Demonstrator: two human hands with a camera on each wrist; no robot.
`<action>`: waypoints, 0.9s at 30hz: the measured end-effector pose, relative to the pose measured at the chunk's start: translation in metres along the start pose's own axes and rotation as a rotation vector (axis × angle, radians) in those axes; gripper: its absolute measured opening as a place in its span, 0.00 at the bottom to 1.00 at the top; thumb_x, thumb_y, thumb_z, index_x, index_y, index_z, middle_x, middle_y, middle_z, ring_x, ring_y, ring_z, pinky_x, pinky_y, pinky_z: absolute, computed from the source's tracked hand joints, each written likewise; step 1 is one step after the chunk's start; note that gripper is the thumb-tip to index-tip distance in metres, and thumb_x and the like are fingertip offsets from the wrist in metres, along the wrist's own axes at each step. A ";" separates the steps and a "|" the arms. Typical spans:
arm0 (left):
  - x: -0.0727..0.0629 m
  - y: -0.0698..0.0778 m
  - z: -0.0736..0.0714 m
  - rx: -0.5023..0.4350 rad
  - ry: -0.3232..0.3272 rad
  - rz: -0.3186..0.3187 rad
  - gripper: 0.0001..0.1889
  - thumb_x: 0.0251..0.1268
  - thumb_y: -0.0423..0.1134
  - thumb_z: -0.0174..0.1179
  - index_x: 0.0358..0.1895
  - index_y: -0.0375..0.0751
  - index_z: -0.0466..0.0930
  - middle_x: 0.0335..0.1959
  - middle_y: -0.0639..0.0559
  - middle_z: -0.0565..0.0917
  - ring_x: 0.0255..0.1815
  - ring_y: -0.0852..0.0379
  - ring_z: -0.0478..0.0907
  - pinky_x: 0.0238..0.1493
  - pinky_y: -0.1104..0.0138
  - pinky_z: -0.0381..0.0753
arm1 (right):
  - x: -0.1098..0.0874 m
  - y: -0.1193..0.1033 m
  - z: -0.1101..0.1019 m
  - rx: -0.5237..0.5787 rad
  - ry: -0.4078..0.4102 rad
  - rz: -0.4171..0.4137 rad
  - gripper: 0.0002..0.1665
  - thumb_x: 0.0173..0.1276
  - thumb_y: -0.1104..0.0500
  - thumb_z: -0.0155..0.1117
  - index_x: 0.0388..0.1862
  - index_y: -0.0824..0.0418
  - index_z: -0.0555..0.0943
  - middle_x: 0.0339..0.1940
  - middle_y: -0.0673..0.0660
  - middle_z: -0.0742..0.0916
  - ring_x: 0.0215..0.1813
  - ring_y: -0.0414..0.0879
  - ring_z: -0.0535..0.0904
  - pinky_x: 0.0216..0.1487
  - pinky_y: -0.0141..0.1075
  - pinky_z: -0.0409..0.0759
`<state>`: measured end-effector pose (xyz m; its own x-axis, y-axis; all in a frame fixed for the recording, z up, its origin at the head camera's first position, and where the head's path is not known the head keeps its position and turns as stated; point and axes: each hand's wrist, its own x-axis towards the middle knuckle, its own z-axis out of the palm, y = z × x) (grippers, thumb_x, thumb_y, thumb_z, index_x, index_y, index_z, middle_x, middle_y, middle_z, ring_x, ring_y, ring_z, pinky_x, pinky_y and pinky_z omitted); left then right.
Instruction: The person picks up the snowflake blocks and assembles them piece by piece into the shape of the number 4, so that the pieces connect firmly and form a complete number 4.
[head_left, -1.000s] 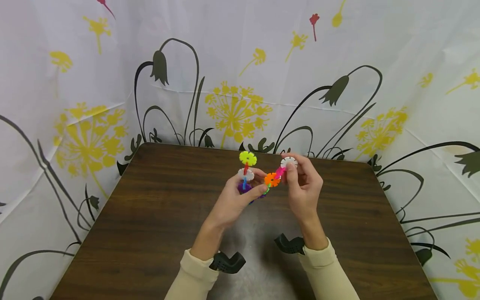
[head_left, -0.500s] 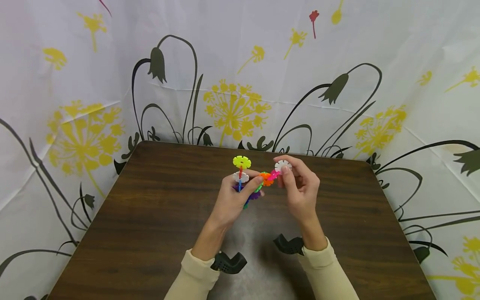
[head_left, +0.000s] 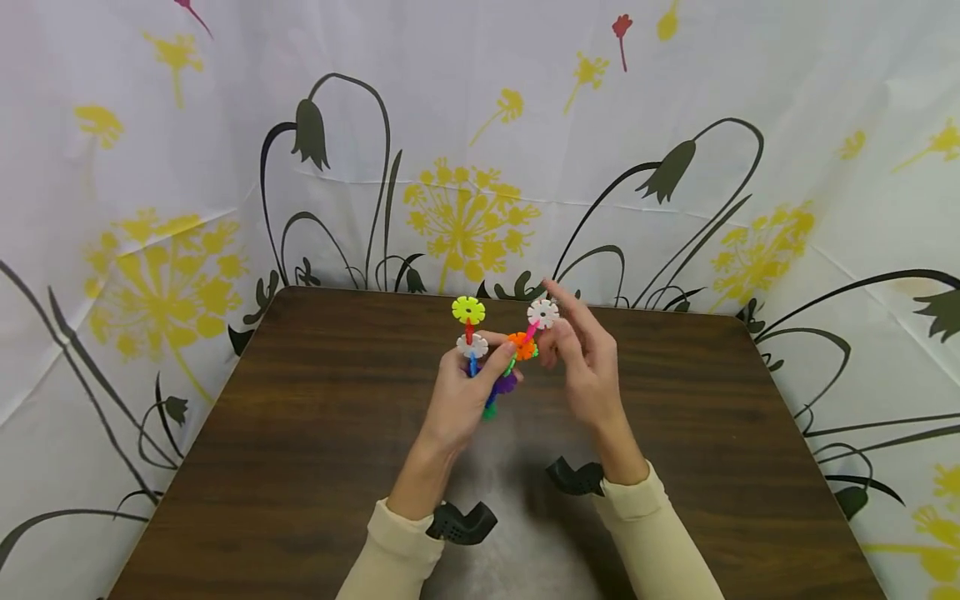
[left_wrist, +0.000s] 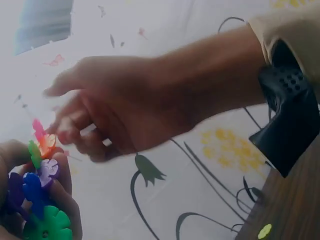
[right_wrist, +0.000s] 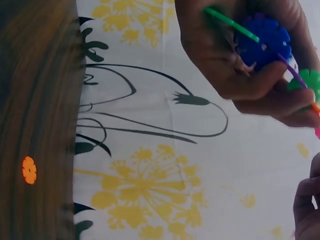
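Note:
A chain of notched flower-shaped discs is pinched in the left hand (head_left: 456, 400), between thumb and fingers. On its left arm stand a yellow disc (head_left: 468, 311), a red one seen edge-on and a white disc (head_left: 472, 346). The right arm carries an orange disc (head_left: 522, 346), a pink one and, at its tip, another white disc (head_left: 543, 314). Blue, purple and green discs (left_wrist: 48, 224) fill the grip, partly hidden by fingers. Beside the tip, the right hand (head_left: 592, 367) holds nothing; its index finger is extended and its other fingers are loosely bent.
The brown table (head_left: 300, 433) lies below both hands, and a patterned cloth (head_left: 465, 100) hangs behind it. A loose orange disc (right_wrist: 29, 170) shows against the table in the right wrist view. A yellow disc (left_wrist: 265, 231) shows low in the left wrist view.
The right hand has let go of the white disc at the chain's tip, and its index finger has straightened. The left hand has shifted slightly left with the chain.

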<state>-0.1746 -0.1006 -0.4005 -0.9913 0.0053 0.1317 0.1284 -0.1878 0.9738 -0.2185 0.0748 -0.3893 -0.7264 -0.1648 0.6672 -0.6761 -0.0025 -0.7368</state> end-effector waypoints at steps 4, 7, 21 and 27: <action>0.003 -0.002 -0.009 -0.031 0.052 -0.016 0.13 0.82 0.43 0.63 0.57 0.38 0.82 0.37 0.49 0.90 0.38 0.50 0.91 0.46 0.65 0.90 | 0.002 0.030 -0.007 0.008 -0.020 0.110 0.26 0.90 0.51 0.44 0.76 0.62 0.74 0.22 0.63 0.80 0.23 0.48 0.74 0.25 0.36 0.76; 0.005 -0.002 -0.018 -0.038 0.090 0.007 0.11 0.83 0.41 0.62 0.57 0.39 0.80 0.38 0.50 0.88 0.38 0.51 0.91 0.47 0.63 0.91 | -0.001 0.066 -0.011 -0.062 -0.056 0.318 0.19 0.89 0.52 0.51 0.67 0.60 0.79 0.24 0.68 0.80 0.24 0.49 0.73 0.26 0.36 0.74; 0.002 0.007 -0.032 -0.035 0.051 0.098 0.08 0.82 0.35 0.61 0.55 0.35 0.79 0.34 0.48 0.88 0.36 0.51 0.88 0.43 0.66 0.87 | -0.022 0.182 -0.008 -0.744 -0.493 0.853 0.26 0.79 0.48 0.65 0.72 0.52 0.78 0.66 0.62 0.86 0.60 0.63 0.83 0.59 0.60 0.82; -0.001 0.010 -0.034 -0.033 0.044 0.098 0.07 0.81 0.33 0.60 0.54 0.36 0.80 0.40 0.54 0.84 0.37 0.54 0.81 0.40 0.70 0.83 | -0.019 0.184 -0.004 -0.718 -0.448 0.901 0.16 0.77 0.52 0.68 0.51 0.62 0.81 0.45 0.59 0.86 0.45 0.55 0.81 0.50 0.48 0.81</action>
<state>-0.1735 -0.1355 -0.3967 -0.9744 -0.0580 0.2173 0.2248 -0.2174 0.9498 -0.3299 0.0810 -0.5373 -0.9572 -0.1507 -0.2472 0.0263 0.8049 -0.5928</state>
